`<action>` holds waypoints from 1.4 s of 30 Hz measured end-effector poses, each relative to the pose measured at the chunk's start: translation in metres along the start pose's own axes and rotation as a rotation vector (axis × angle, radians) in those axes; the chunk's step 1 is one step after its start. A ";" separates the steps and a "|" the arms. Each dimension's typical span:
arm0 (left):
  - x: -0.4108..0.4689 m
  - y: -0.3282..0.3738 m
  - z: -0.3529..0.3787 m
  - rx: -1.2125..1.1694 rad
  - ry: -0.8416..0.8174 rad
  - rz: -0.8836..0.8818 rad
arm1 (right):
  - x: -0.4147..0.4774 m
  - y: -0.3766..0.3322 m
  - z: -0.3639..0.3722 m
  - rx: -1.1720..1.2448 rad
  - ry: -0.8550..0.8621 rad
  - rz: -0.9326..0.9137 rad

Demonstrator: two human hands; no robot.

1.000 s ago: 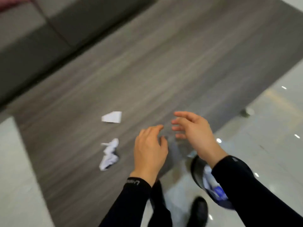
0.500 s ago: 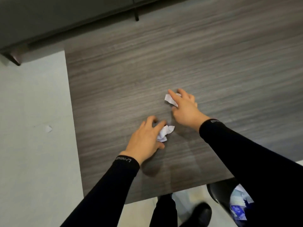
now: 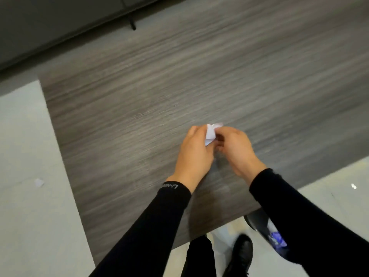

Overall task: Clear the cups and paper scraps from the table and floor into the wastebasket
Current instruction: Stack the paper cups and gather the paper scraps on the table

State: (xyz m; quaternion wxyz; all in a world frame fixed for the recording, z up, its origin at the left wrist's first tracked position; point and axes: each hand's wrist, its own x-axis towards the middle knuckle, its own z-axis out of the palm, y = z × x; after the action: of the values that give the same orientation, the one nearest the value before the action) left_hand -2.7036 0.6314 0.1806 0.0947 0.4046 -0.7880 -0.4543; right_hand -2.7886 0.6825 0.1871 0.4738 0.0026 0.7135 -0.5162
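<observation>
White crumpled paper scraps (image 3: 211, 133) are pinched between my two hands above the grey wooden table (image 3: 139, 116). My left hand (image 3: 194, 152) is closed around the lower scrap. My right hand (image 3: 235, 150) holds the upper scrap at its fingertips, touching the left hand. The black wastebasket (image 3: 257, 222) stands on the floor under my right forearm, with white and blue trash inside; most of it is hidden by my sleeve. One small paper scrap (image 3: 39, 182) lies on the pale floor to the left of the table.
A dark sofa or bench (image 3: 60, 23) with a thin black leg (image 3: 132, 22) runs along the far edge. My black shoe (image 3: 241, 254) and trouser leg are at the table's near edge. A tiny white spot (image 3: 353, 186) shows on the floor at right.
Both hands closed on the scraps, lifted them off the table and came together. The view shifted a little.
</observation>
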 end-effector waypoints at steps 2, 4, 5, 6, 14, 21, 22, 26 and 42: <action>-0.003 0.036 0.023 0.012 -0.099 0.093 | -0.012 -0.011 -0.040 0.035 0.134 -0.032; -0.016 0.074 0.056 0.015 -0.231 0.154 | -0.031 -0.010 -0.090 0.075 0.284 -0.016; -0.026 0.091 0.074 0.022 -0.289 0.183 | -0.042 -0.004 -0.116 0.073 0.353 -0.002; -0.038 0.106 0.092 0.033 -0.338 0.216 | -0.054 0.004 -0.142 0.048 0.410 0.010; -0.144 0.111 0.237 0.188 -0.689 0.255 | -0.123 0.142 -0.275 0.128 0.502 0.186; -0.195 0.006 0.364 0.358 -0.710 0.061 | -0.083 0.310 -0.324 0.226 0.324 0.348; -0.197 -0.008 0.373 0.370 -0.703 0.017 | -0.078 0.325 -0.325 0.224 0.291 0.361; -0.208 -0.048 0.393 0.510 -0.873 -0.082 | -0.066 0.365 -0.338 0.122 0.309 0.317; -0.184 -0.001 0.423 0.569 -0.557 -0.193 | -0.033 0.379 -0.434 -0.051 0.358 0.461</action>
State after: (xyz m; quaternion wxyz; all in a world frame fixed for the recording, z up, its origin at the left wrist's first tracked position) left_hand -2.8011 1.0349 -0.0204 -0.2811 0.3483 -0.8361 -0.3171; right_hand -2.8760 1.1967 -0.0609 0.4451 0.2439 0.7790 -0.3682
